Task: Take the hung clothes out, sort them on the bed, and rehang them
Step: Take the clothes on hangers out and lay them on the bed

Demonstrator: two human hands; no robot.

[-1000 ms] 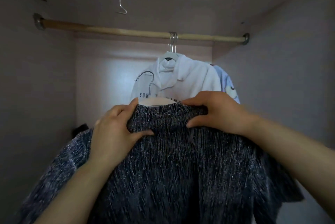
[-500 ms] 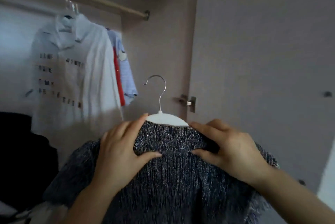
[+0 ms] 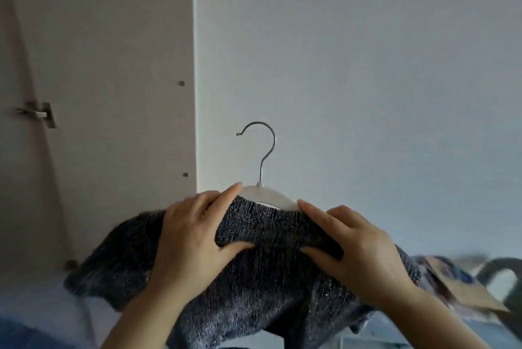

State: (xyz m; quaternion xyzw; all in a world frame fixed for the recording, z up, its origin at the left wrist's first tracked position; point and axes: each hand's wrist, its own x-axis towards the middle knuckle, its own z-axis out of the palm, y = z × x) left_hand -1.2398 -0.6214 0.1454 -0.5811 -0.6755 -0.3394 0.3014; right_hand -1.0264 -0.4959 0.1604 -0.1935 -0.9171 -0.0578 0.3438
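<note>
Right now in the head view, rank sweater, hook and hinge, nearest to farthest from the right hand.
1. The sweater: gripped by the right hand.
2. The hook: just above, to its left.
3. The hinge: far left, on the wardrobe panel.

I find the hanger (image 3: 271, 198) mostly hidden under the sweater (image 3: 268, 281), whose hem runs off-frame near me; clutter (image 3: 463, 288) at right is blurred.

You face a plain pale wall (image 3: 353, 52); a beige wardrobe door (image 3: 113, 52) with a metal hinge (image 3: 38, 114) stands at your left.
</note>
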